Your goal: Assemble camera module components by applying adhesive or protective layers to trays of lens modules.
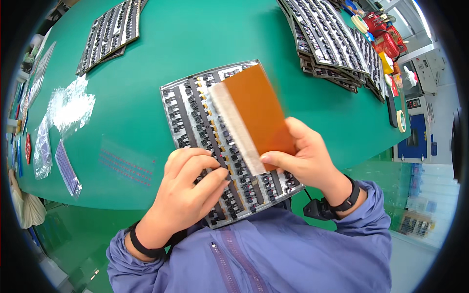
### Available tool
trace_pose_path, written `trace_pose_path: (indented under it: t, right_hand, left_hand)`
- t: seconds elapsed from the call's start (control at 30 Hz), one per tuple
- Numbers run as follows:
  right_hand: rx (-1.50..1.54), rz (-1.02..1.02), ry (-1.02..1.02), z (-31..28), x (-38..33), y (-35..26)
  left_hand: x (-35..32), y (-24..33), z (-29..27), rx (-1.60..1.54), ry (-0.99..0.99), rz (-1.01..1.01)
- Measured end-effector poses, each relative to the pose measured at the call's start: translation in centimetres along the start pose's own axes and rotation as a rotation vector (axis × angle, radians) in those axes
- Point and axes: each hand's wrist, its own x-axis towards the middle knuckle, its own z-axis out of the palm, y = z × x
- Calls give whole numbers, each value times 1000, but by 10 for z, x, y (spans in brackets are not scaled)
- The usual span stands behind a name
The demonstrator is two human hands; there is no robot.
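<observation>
The left hand [188, 188] is curling over the near edge of a grey tray [195, 115] of small black parts, fingertips pressing on its rows, while the right hand [305, 156] beside it is pinching an orange sheet [256, 112] with a pale strip along one side, holding it tilted just above the tray. Left of the left hand, clear bags [68, 107] are lying on the green table [195, 34]. Beyond the hands, more trays are sitting at far left [110, 34] and stacked at far right [337, 44].
</observation>
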Motion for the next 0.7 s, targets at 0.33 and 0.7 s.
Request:
trace_pose_path:
  t: [0.33,0.7]
  right_hand:
    - [-246,-278,-56,12,11,19]
    - [-431,-330,-62,8,11,19]
  left_hand:
    - [2,-10,10,-151,-56,233]
    - [5,-3,11,-112,-123,216]
